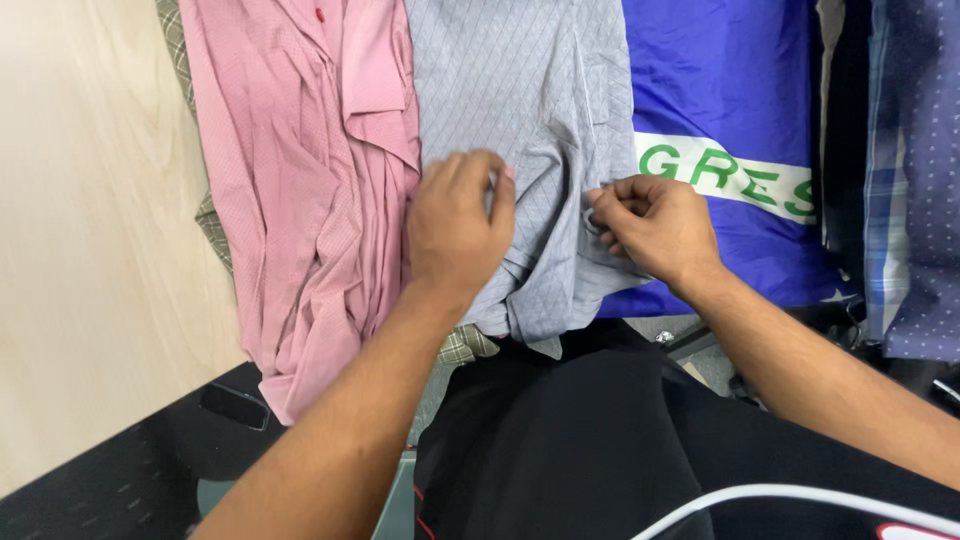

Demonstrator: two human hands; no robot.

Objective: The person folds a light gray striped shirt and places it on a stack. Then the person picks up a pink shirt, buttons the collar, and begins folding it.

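Note:
A grey shirt with a fine diamond pattern [520, 110] hangs in the middle of the view. My left hand [455, 230] presses against its left part, with the fingers curled into a fold of the cloth. My right hand [655, 228] pinches the shirt's right edge between thumb and fingers. A pink shirt [310, 170] hangs right beside it on the left, touching my left hand's knuckles.
A blue cloth with a white band and green letters [730, 110] hangs to the right, then a blue checked shirt [885, 200] and a dotted navy one [935, 150]. A pale wall [90, 220] is at left. A checked green garment [465, 345] peeks out below.

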